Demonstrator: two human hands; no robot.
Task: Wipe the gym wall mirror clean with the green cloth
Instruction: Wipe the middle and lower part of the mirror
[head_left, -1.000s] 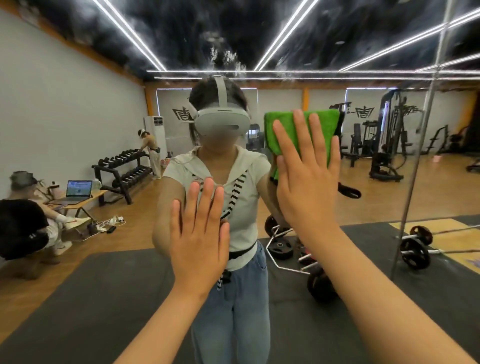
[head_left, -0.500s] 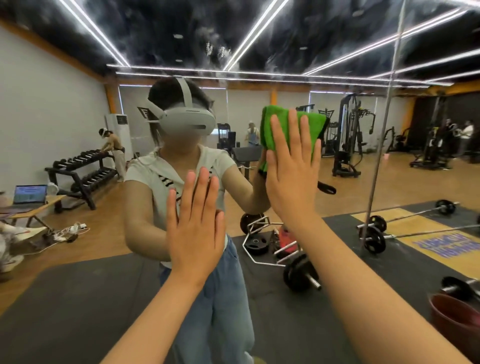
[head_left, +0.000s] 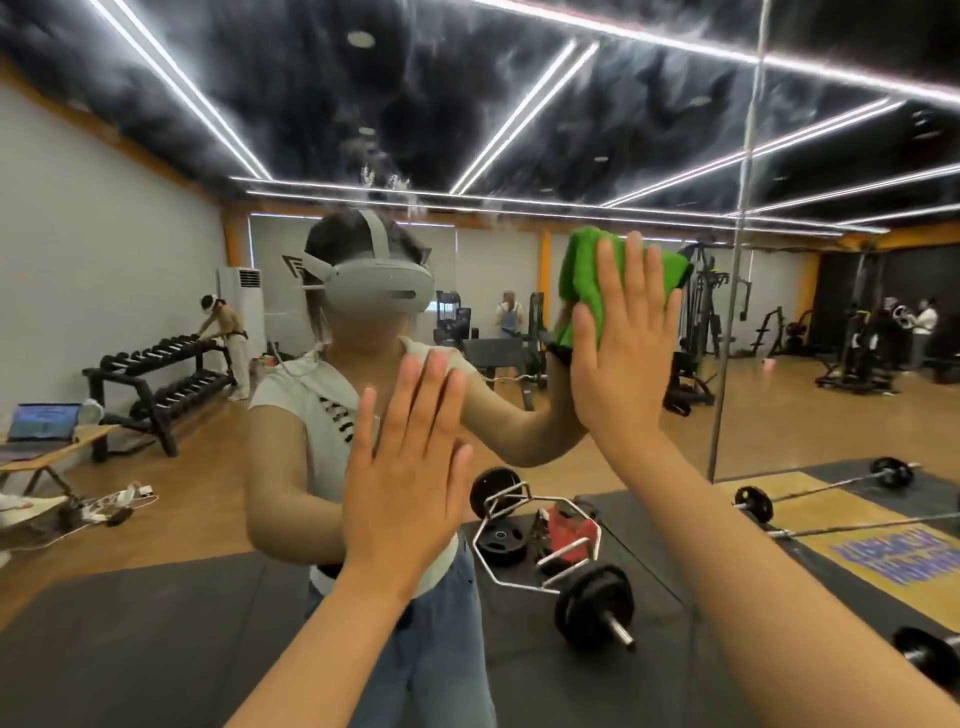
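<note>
Both forearms rise from the lower edge, cut off there. The left hand (head_left: 410, 467) lies flat at the mirror (head_left: 519, 130), fingers straight and slightly spread, holding nothing; its palm side is hidden. Higher and to its right, the right hand (head_left: 623, 353) presses the cloth (head_left: 587, 270) onto the glass with straight fingers. That hand hides most of the cloth; only its top and left edge show. A vertical seam (head_left: 737, 260) crosses the mirror just right of it.

Against wall mirror (head_left: 519, 109), green cloth (head_left: 584, 270)
</note>
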